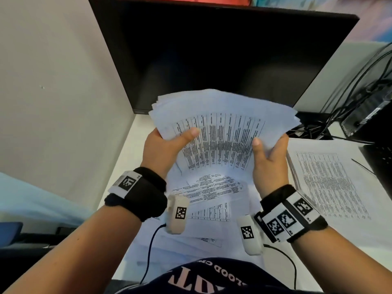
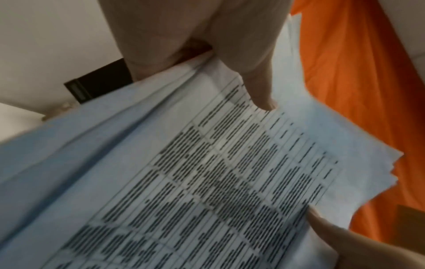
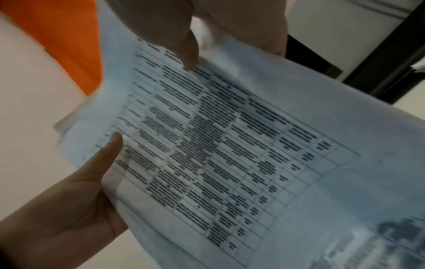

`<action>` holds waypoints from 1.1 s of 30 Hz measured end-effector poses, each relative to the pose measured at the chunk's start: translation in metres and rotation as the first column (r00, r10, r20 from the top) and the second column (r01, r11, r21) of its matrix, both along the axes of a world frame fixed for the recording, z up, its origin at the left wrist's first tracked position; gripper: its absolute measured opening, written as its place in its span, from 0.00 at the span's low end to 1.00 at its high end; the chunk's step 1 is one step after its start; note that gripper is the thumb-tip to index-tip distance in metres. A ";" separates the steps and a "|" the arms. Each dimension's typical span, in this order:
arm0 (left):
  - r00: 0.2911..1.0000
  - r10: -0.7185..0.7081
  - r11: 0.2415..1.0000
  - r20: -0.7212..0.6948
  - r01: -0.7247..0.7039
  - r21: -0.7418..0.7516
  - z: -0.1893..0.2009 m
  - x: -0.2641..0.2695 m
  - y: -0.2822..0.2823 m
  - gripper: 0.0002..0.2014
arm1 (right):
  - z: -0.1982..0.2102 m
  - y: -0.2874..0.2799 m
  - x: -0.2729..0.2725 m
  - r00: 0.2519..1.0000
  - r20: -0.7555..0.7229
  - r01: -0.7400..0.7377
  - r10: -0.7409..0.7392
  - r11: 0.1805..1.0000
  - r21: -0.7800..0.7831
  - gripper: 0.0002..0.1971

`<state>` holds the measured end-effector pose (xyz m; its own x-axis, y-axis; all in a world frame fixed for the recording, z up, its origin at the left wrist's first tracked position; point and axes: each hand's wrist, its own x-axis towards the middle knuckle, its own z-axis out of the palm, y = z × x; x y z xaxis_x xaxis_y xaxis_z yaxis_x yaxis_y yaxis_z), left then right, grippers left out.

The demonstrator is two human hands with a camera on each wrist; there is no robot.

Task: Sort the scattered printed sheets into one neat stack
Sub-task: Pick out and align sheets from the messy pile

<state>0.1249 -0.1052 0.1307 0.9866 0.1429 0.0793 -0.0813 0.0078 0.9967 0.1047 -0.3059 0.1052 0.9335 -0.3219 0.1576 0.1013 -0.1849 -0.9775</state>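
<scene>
A thick bundle of printed sheets [image 1: 222, 124], with tables of text on the top page, is held up above the desk in front of the monitor. My left hand [image 1: 167, 145] grips its left edge, thumb on top, and my right hand [image 1: 267, 153] grips its right edge the same way. The sheet edges are fanned and uneven. In the left wrist view the bundle [image 2: 207, 172] fills the frame under my left thumb [image 2: 257, 87]. The right wrist view shows the bundle [image 3: 230, 145] under my right thumb [image 3: 184, 47]. More printed sheets [image 1: 210, 198] lie scattered on the desk below.
A second pile of printed sheets [image 1: 331, 183] lies on the white desk [image 1: 127, 149] to the right. A dark monitor [image 1: 212, 56] stands right behind the bundle. Black cables [image 1: 360, 85] and a dark device [image 1: 369, 115] sit at the far right. A wall closes the left side.
</scene>
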 end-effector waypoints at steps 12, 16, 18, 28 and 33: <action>0.973 0.227 0.967 0.053 -0.231 0.104 -0.011 0.011 -0.006 0.17 | -0.006 0.000 0.020 0.995 -0.097 0.007 -0.009 1.000 -0.018 0.14; 0.968 0.200 0.965 0.149 -0.221 0.139 -0.004 0.008 -0.014 0.12 | -0.006 0.003 0.014 0.997 -0.073 0.032 -0.028 0.998 0.053 0.17; 0.974 0.172 0.960 0.146 -0.199 0.198 -0.010 0.006 -0.014 0.11 | -0.010 0.006 0.009 0.996 -0.089 0.020 -0.015 0.998 0.053 0.16; 0.986 0.131 0.945 0.108 -0.157 0.288 -0.018 0.004 -0.006 0.12 | 0.034 -0.003 0.017 0.977 0.215 -0.005 0.011 1.000 -0.029 0.32; 0.983 0.160 0.947 0.087 -0.177 0.268 -0.019 -0.001 -0.007 0.06 | 0.048 -0.007 0.027 0.957 0.268 0.017 0.109 0.903 -0.429 0.30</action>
